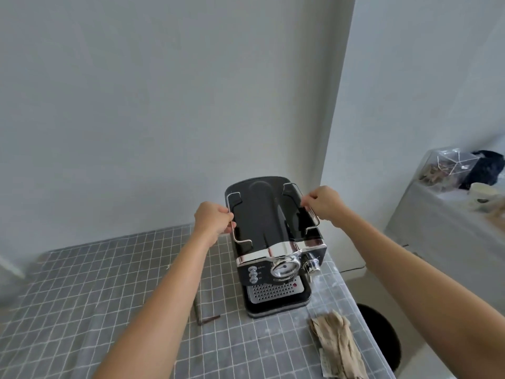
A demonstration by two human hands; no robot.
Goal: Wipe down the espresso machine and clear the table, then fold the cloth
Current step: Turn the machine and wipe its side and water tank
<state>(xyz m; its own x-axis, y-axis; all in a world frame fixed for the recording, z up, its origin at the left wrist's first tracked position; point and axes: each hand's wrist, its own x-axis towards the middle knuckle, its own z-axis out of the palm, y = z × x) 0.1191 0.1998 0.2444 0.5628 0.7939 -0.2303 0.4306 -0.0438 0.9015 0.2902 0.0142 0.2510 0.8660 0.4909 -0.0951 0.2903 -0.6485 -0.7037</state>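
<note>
My left hand [212, 220] and right hand [325, 202] pinch the wire rail [306, 206] atop the espresso machine [273, 242], centre frame; wiping awaits. Next I must fetch the cloth [337, 348], lower right.

— Where do your arms sit?

— Both reach forward, bare to above the elbow, converging as they go away from you.

— And your left hand [211, 220]?

— Knuckles up, back of the hand toward you, fingers curled inward and pinched closed at the tips.

— Your right hand [323, 203]?

— A little higher and farther out than the left, wrist bent inward, fingers [308, 200] bunched in a tight pinch pointing toward your left hand. The two hands are apart, level with each other across the gap.
</note>
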